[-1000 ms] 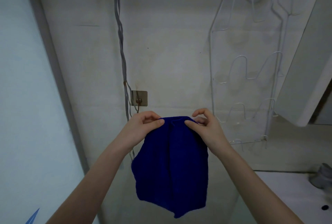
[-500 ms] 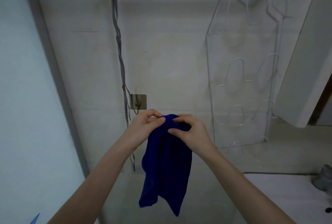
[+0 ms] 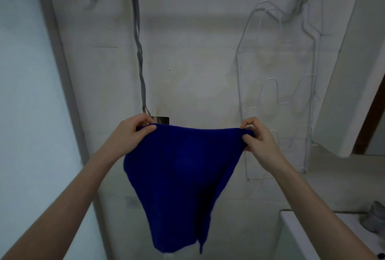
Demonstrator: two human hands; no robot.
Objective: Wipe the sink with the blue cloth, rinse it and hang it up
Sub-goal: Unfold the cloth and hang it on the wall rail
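Holding the blue cloth (image 3: 183,176) up in front of the wall, stretched wide along its top edge. Gripped at the top left corner by the left hand (image 3: 130,134), thumb across the front and fingers curled behind. Pinched at the top right corner by the right hand (image 3: 258,139), fingers curled round a small bunch of fabric. Hanging free below, narrowing to a loose point, touching nothing, well above the white sink (image 3: 291,224) at the lower right.

Just behind the left hand and partly hidden: a small metal hook plate (image 3: 161,119) on the wall, at the foot of a grey cable (image 3: 138,51). Further right, a white wire rack (image 3: 308,84) against the same wall.

Judging by the drape: soft, limp and light, probably damp, so a little heavier and inclined to cling. No stiffness to count on; sure to sag and fold wherever unsupported. Neither fragile nor slippery. Best held at the top corners or along the top hem to keep the spread flat. For a hook, better to gather one corner into a single hand and leave the other free to guide. No hanging loop to be made out. Probably the last step: hanging up.
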